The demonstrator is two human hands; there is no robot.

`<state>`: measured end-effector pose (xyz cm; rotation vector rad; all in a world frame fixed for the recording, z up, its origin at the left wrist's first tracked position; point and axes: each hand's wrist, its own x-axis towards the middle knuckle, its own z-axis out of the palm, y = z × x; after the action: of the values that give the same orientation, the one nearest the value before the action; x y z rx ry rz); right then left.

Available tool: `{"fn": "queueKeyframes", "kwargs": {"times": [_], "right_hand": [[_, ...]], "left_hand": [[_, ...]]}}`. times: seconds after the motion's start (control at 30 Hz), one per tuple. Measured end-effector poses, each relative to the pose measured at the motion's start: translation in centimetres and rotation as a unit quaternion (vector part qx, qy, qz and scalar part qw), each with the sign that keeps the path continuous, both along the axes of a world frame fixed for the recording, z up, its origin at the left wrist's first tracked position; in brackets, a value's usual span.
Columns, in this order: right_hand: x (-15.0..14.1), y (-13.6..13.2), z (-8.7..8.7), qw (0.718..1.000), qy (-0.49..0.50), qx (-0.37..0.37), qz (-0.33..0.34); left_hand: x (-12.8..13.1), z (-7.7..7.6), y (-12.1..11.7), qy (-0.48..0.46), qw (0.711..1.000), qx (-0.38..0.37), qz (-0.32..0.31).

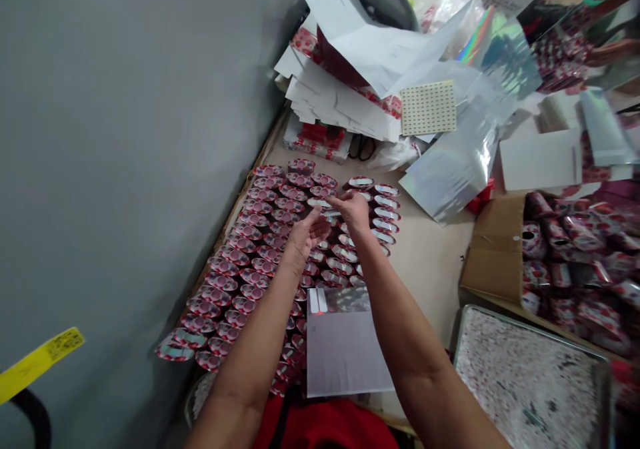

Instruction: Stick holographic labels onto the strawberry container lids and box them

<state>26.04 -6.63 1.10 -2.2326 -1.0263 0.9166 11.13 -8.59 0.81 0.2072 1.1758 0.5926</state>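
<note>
My left hand [309, 233] is over the rows of packages, palm turned inward, thumb raised and fingers loosely apart. Beside it, my right hand [354, 210] reaches leftward with its thumb and forefinger close together over a package top. Whatever lies in that pinch is too small to make out. Under both hands stand close rows of small red-patterned packages [253, 277] with oval ends. Some ends, such as a package top [386, 213] on the right, bear a pale strip; others show a pink round middle. A pale sheet [345, 355] with two white strips at its top corner lies between my forearms.
A grey wall [125, 135] borders the left side. White card pieces [345, 105], clear film [450, 169] and a dotted sticker sheet [429, 107] lie at the back. To the right are a cardboard box [493, 252] of packages and a metal tray [530, 382]. Another person's hand [613, 52] shows top right.
</note>
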Motion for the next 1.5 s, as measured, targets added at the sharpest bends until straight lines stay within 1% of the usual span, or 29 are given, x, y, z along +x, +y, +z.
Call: {"fn": "queueKeyframes", "kwargs": {"times": [0.1,0.17,0.23,0.3,0.37,0.47,0.5,0.57,0.63,0.67,0.73,0.8,0.87,0.93,1.0,1.07,1.2,1.27,1.5], "right_hand": [[-0.6,0.0,1.0,0.999,0.045,0.012,-0.017],[-0.4,-0.1,1.7,0.996,0.085,-0.001,-0.018],[0.1,-0.3,2.4,0.986,0.163,-0.022,-0.023],[0.9,-0.6,2.8,0.968,0.247,-0.045,-0.029],[1.4,-0.8,2.8,0.952,0.297,-0.056,-0.044],[1.4,-0.8,1.9,0.948,0.305,-0.044,-0.082],[1.3,-0.7,1.5,0.950,0.298,-0.034,-0.092],[1.1,-0.4,0.5,0.958,0.273,-0.010,-0.090],[1.1,0.2,-0.3,0.972,0.220,0.005,-0.080],[1.1,0.6,-0.7,0.981,0.179,0.004,-0.077],[1.3,1.6,-1.3,0.994,0.074,-0.003,-0.074],[1.6,2.7,-1.6,0.998,-0.019,-0.007,-0.060],[1.8,3.7,-1.9,0.996,-0.076,-0.011,-0.036],[1.8,4.5,-2.3,0.994,-0.105,-0.022,-0.017],[1.7,4.8,-2.7,0.992,-0.123,-0.034,-0.012],[1.6,4.9,-3.0,0.991,-0.131,-0.036,-0.006],[1.4,4.8,-3.6,0.990,-0.137,-0.034,0.005],[1.3,4.8,-3.8,0.990,-0.138,-0.037,-0.001],[1.2,4.9,-3.7,0.987,-0.153,-0.043,-0.005]], "left_hand": [[0.5,0.1,0.6,0.010,0.999,0.024,0.022],[0.2,0.0,0.9,0.040,0.998,0.050,0.025],[-0.4,-0.1,1.2,0.083,0.993,0.083,0.025],[-1.2,-0.3,1.5,0.125,0.983,0.131,0.020],[-1.9,-0.4,2.0,0.160,0.970,0.185,0.009],[-2.7,-0.9,3.1,0.216,0.937,0.272,-0.027],[-2.8,-1.1,3.6,0.246,0.921,0.297,-0.047],[-2.7,-1.6,4.5,0.319,0.883,0.334,-0.091],[-2.3,-2.1,5.4,0.393,0.841,0.350,-0.124],[-1.9,-2.3,5.9,0.425,0.822,0.355,-0.135],[-0.8,-2.7,6.5,0.481,0.782,0.369,-0.146],[0.2,-3.0,7.0,0.530,0.741,0.383,-0.153],[1.1,-3.2,7.3,0.567,0.706,0.394,-0.156],[1.5,-3.4,7.5,0.591,0.683,0.398,-0.164],[1.6,-3.7,7.6,0.601,0.670,0.398,-0.176],[1.5,-3.9,7.7,0.603,0.665,0.400,-0.186],[1.3,-4.4,7.8,0.600,0.665,0.402,-0.192],[1.3,-4.5,7.7,0.600,0.664,0.403,-0.190],[1.4,-4.4,7.9,0.602,0.665,0.397,-0.193]]}}
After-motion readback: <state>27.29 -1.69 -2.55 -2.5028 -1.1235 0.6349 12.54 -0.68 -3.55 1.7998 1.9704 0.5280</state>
